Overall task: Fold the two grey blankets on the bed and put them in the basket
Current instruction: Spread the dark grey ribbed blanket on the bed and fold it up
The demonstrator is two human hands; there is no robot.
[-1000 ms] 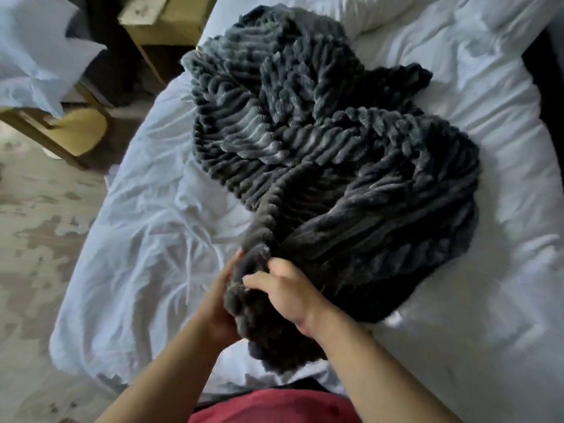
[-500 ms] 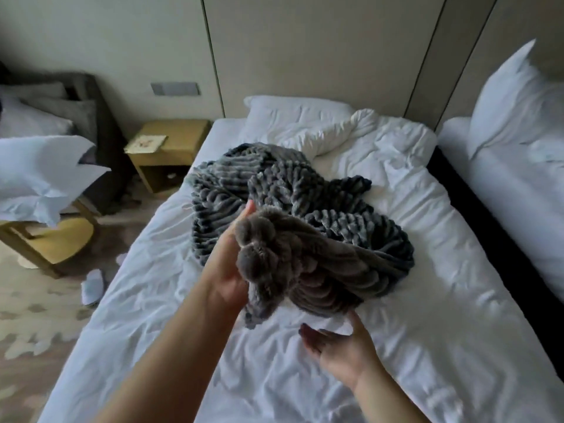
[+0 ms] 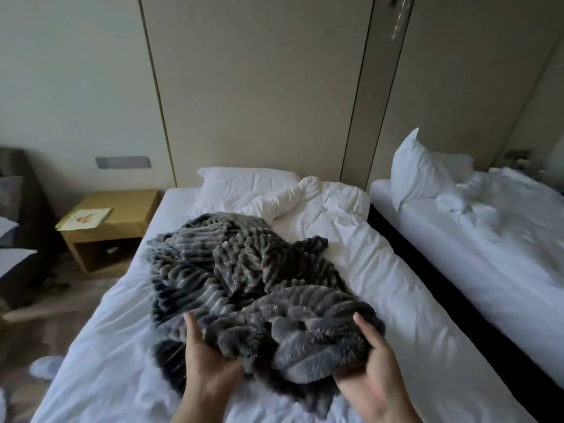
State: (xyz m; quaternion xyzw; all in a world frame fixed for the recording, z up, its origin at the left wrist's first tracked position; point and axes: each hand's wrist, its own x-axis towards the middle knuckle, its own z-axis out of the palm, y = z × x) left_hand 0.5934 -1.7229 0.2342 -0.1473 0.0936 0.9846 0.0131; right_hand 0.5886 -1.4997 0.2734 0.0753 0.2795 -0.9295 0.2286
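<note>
A crumpled heap of ribbed grey blanket (image 3: 238, 267) lies across the middle of the white bed (image 3: 406, 300). I cannot tell where one blanket ends and the other begins. The near part of the heap is bunched up and lifted between my hands. My left hand (image 3: 207, 364) cups it from below on the left, thumb up against the fabric. On the right end of the bunch, my right hand (image 3: 372, 374) grips it, thumb over the top. No basket is in view.
A pillow (image 3: 244, 184) and a rumpled white duvet (image 3: 323, 209) lie at the head of the bed. A wooden nightstand (image 3: 119, 227) stands to the left, a second bed (image 3: 476, 257) to the right across a dark gap. Something pale (image 3: 45, 366) lies on the floor.
My view rose from the bed to the room. My right hand, open below the bunch half a second ago, now holds its right end. My left hand has lowered the bunch towards the bed.
</note>
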